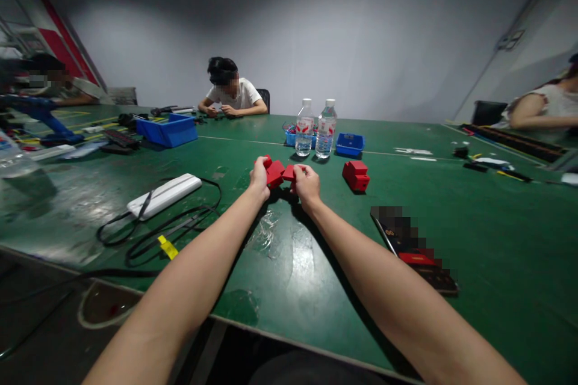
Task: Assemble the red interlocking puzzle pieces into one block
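My left hand [259, 178] grips a red plastic block [274, 172] just above the green table [492, 234]. My right hand [307, 183] holds a smaller red piece [289, 172] pressed against that block's right side. Both arms reach forward from the near edge. A second red block assembly [356, 175] lies on the table to the right of my right hand, untouched.
Two water bottles [315, 127] stand behind my hands beside a small blue bin [350, 144]. A white power strip with black cables [163, 194] lies left. A larger blue bin [168, 130] sits far left. A dark flat object [418, 251] lies right. Other people sit around the table.
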{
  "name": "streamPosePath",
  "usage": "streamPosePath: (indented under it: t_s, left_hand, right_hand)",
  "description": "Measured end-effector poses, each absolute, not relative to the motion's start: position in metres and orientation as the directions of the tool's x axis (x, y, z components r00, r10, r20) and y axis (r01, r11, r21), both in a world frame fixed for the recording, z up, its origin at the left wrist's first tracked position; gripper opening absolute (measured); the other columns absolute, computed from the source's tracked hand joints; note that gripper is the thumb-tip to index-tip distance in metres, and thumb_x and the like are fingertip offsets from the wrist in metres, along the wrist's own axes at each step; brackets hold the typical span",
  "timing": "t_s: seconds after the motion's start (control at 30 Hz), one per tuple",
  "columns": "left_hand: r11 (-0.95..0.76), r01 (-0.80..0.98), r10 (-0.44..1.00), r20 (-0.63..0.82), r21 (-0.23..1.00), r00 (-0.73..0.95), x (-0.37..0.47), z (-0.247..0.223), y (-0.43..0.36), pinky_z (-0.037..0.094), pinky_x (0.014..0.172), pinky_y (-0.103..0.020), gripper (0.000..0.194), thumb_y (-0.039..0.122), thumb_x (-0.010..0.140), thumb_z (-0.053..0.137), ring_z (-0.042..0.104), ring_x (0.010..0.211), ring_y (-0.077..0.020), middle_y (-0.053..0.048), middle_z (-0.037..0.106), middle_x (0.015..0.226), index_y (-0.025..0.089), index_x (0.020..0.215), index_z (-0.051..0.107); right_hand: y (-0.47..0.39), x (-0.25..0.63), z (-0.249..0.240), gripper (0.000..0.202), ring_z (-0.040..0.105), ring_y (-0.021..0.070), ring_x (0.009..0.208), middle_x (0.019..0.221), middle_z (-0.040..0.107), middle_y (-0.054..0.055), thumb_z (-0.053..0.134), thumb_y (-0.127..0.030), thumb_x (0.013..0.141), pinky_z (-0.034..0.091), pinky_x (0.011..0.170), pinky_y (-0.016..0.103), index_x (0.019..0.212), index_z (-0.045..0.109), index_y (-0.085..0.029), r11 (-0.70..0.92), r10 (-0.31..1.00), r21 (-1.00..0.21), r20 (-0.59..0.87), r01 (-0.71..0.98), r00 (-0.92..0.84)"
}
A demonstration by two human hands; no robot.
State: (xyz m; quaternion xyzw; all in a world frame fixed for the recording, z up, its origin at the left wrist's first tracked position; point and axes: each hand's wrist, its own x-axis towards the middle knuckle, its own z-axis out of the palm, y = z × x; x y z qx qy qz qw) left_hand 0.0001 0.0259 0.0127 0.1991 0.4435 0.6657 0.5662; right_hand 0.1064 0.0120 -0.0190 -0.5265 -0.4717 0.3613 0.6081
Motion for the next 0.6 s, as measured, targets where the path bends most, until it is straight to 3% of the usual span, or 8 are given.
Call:
streamPosePath:
  t_s: [0.1, 0.27, 0.4, 0.6]
  left_hand:
    - [0.009, -0.559, 0.903, -0.247, 0.829, -0.352, 0.000, 0.010, 0.030, 0.045, 0.046, -0.024, 0.013, 0.028, 0.071, 0.056, 0.053, 0.044, -0.0117, 0.001, 0.056, 0.059, 0.016, 0.075, 0.057]
    - [0.020, -0.574, 0.905, -0.259, 0.818, -0.338, 0.002, 0.006, 0.029, 0.049, 0.051, -0.025, 0.013, 0.027, 0.074, 0.062, 0.057, 0.047, -0.0125, 0.000, 0.060, 0.058, 0.015, 0.076, 0.058]
    - [0.034, -0.576, 0.908, -0.265, 0.817, -0.323, 0.004, 0.005, 0.026, 0.052, 0.053, -0.027, 0.017, 0.029, 0.077, 0.064, 0.058, 0.048, -0.0129, -0.002, 0.062, 0.059, 0.014, 0.075, 0.057]
    - [0.028, -0.543, 0.913, -0.243, 0.839, -0.328, 0.004, 0.001, 0.028, 0.054, 0.055, -0.029, 0.031, 0.038, 0.069, 0.074, 0.062, 0.051, -0.0148, -0.004, 0.064, 0.062, 0.013, 0.075, 0.058]
  right_hand:
    - [0.011, 0.105, -0.019, 0.034, 0.056, 0.0125, 0.047, 0.067, 0.063, 0.000, 0.051, -0.045, 0.077, 0.046, 0.043, 0.023, 0.094, 0.061, -0.018, 0.209, 0.944, -0.975, 0.222, 0.079, 0.243]
    - [0.009, 0.103, -0.022, 0.031, 0.062, 0.0129, 0.050, 0.083, 0.068, 0.003, 0.052, -0.041, 0.079, 0.047, 0.046, 0.023, 0.101, 0.057, -0.020, 0.216, 0.951, -0.968, 0.239, 0.131, 0.198]
    - [0.006, 0.103, -0.024, 0.031, 0.065, 0.0130, 0.052, 0.088, 0.068, 0.003, 0.051, -0.040, 0.081, 0.048, 0.051, 0.024, 0.106, 0.053, -0.021, 0.219, 0.947, -0.964, 0.247, 0.151, 0.206]
    - [0.006, 0.103, -0.022, 0.029, 0.064, 0.0139, 0.050, 0.087, 0.067, 0.005, 0.050, -0.039, 0.082, 0.048, 0.049, 0.025, 0.104, 0.052, -0.020, 0.212, 0.943, -0.963, 0.246, 0.166, 0.224]
